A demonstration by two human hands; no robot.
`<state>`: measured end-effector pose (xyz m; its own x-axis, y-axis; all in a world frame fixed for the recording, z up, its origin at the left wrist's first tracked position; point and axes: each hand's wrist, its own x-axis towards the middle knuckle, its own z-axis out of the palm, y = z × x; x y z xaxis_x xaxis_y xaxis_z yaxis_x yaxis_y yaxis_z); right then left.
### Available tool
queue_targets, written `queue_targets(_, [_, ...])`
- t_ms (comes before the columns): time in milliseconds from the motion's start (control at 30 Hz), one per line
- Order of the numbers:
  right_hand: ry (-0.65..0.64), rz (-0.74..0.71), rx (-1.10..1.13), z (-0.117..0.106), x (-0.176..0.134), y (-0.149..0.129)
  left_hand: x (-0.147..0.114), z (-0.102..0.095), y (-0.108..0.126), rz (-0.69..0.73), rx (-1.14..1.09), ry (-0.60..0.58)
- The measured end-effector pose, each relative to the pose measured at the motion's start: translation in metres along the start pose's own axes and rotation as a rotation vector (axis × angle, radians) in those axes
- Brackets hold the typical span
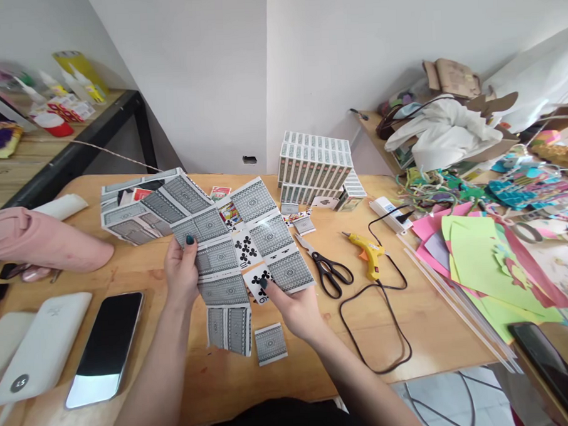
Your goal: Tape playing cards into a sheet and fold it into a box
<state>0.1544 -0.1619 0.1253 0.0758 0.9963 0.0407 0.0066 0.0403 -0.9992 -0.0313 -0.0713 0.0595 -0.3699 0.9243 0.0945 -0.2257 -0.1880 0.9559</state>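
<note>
Item: joined playing-card panel (229,253), centre of frame, held above the wooden bench (411,333). Left hand (180,274) is closed on its left edge, thumb on top. Right hand (292,307) pinches a club-faced card (256,283) at the lower right edge. Judgement: support both edges evenly so the seams stay flat and the cards stay aligned. Materials: thin glossy card, grey patterned backs, rectangular, folded in places. Nearby: scissors (328,271), yellow glue gun (368,253) with black cord, boxed decks (312,164) behind, phone (104,346) lower left.
</note>
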Motion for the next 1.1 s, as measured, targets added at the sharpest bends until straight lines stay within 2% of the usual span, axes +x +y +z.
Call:
queue_targets(600, [0.017,-0.02,-0.2,0.001,-0.002,0.008,-0.003,-0.001,0.0,0.032,0.016,0.023])
queue_targets(900, [0.117,0.042,-0.14,0.008,-0.005,0.012,-0.005,-0.001,-0.001,0.079,0.038,0.023])
queue_targets(1100, [0.165,0.072,-0.022,0.012,-0.006,0.016,-0.006,0.0,0.003,0.16,0.064,0.045])
